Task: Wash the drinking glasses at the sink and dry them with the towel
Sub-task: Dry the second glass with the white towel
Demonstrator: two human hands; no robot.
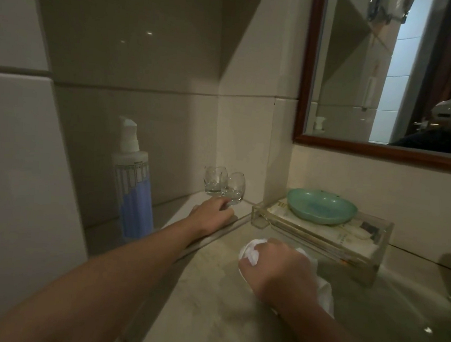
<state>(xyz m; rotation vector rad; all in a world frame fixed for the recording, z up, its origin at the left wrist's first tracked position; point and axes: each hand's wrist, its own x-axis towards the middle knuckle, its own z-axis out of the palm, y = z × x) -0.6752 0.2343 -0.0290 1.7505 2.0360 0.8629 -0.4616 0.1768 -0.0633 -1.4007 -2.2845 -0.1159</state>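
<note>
Marble countertop [207,305]: open stretch toward the near edge. It is bounded on the left by a raised ledge [160,211] in the wall corner, and at the back by a clear tray [377,236] carrying a green dish [322,206]. Pump bottle [132,190] stands at the ledge's left.

Two clear, rounded glasses, upright and touching, in the ledge corner: rear glass [214,180], front glass [236,186].

Left hand [211,216] on the ledge, fingertips curled, pinching the front glass's base. Right hand [278,271], on the countertop apart from the glasses, fisted round a bunched white towel [250,252]

towel [250,252] mostly under right hand [280,274], bottle [135,190] label unreadable
</note>
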